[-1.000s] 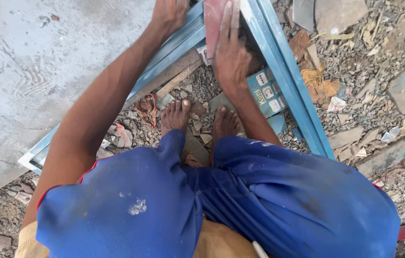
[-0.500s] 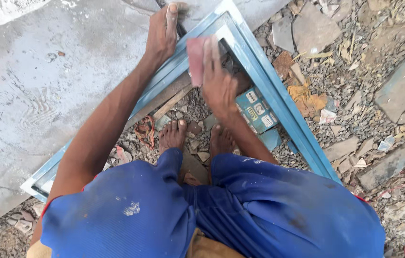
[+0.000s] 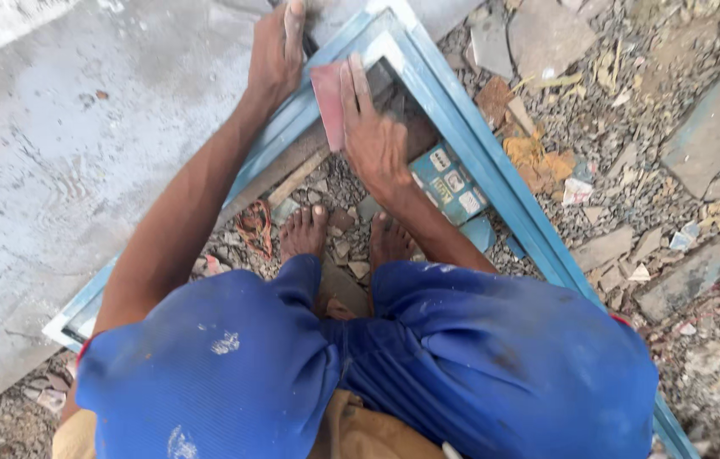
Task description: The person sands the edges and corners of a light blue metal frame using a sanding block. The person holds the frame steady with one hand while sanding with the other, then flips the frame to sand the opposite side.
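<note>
From the head camera, looking down past blue-clad knees and bare feet: the left hand (image 3: pixel 275 53) grips the outer edge of a light-blue frame (image 3: pixel 496 183) near its top corner, fingers closed over the rail. The right hand (image 3: pixel 374 140) lies flat, fingers together and stretched out, pressing a reddish sanding sheet (image 3: pixel 327 102) against the inner face of that corner. The frame rests tilted over rubble-strewn ground (image 3: pixel 632 195) (stones, chips, scraps), its left rail lying against a grey concrete slab (image 3: pixel 79 161). A blue printed packet (image 3: pixel 449 183) lies inside the frame, just beside the right wrist.
</note>
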